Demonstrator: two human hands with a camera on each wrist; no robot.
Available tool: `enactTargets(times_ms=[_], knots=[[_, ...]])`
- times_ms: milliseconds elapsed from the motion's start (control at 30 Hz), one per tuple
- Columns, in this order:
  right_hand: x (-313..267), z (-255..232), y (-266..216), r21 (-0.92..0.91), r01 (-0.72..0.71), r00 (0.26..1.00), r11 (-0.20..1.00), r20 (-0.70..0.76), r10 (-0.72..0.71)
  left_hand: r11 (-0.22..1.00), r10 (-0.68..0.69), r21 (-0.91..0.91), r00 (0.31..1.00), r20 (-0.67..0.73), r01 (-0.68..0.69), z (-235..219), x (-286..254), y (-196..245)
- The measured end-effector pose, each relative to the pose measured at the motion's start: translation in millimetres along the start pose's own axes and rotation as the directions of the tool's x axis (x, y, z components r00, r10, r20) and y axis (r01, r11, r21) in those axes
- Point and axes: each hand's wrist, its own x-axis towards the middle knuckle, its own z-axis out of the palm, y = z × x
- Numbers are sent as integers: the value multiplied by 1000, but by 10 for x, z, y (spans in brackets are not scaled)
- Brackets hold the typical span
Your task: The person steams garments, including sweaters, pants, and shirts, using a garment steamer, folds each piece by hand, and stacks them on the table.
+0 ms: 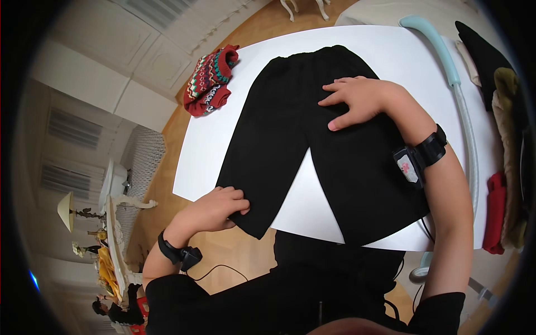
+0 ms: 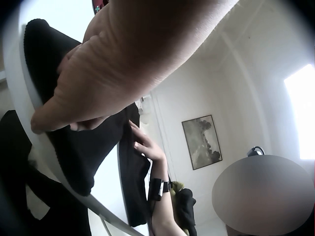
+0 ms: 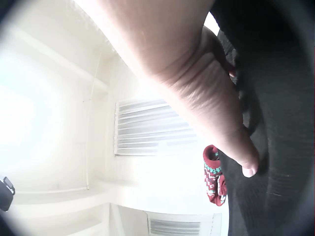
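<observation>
Black shorts (image 1: 290,106) lie spread on a white table, with the waistband at the far side and the legs toward the person. My left hand (image 1: 215,209) is at the outer edge of the left leg near the hem, fingers curled over the cloth. In the left wrist view its thumb (image 2: 47,115) reaches toward the table edge beside the black fabric. My right hand (image 1: 360,100) rests with spread fingers on the upper right part of the shorts. The right wrist view has its thumb (image 3: 246,160) lying straight on the cloth.
A folded red patterned knit garment (image 1: 209,81) is at the table's far left. Along the right side runs a pale blue and grey pole (image 1: 460,106). Dark, olive and red clothes (image 1: 496,212) are piled beyond it. Another person (image 1: 120,312) is at the lower left.
</observation>
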Motion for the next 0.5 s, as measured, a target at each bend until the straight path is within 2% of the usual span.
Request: enactTargets(times_ms=[67, 100, 133, 200, 267, 333, 367, 400, 467, 500], knots=[[35, -111, 4, 233, -27, 998, 972, 66, 12, 989, 47, -143, 996, 76, -36, -48, -63, -70], [36, -114, 16, 332, -19, 998, 943, -47, 36, 970, 69, -234, 997, 32, -59, -89, -90, -114], [69, -37, 108, 449, 42, 984, 892, -176, 42, 970, 67, -235, 997, 32, -58, -153, -109, -154], [99, 167, 301, 353, 201, 874, 914, -486, -4, 928, 54, -367, 997, -51, -69, -308, -123, -242], [87, 335, 414, 320, 196, 861, 927, -509, -6, 906, -29, -422, 987, -157, -41, -456, -112, -278], [99, 385, 455, 284, 186, 848, 940, -531, -7, 947, -36, -312, 933, -359, -83, -511, -38, -347], [106, 377, 450, 265, 169, 865, 949, -502, -14, 952, -82, -302, 909, -410, -50, -559, 10, -365], [110, 372, 445, 245, 153, 881, 957, -473, -20, 956, -127, -294, 880, -458, -16, -619, 65, -371], [104, 357, 444, 251, 151, 883, 956, -469, -16, 971, -116, -239, 810, -575, -30, -741, 202, -394], [107, 357, 441, 262, 150, 884, 953, -468, -11, 991, -71, -132, 738, -671, -24, -772, 299, -406]])
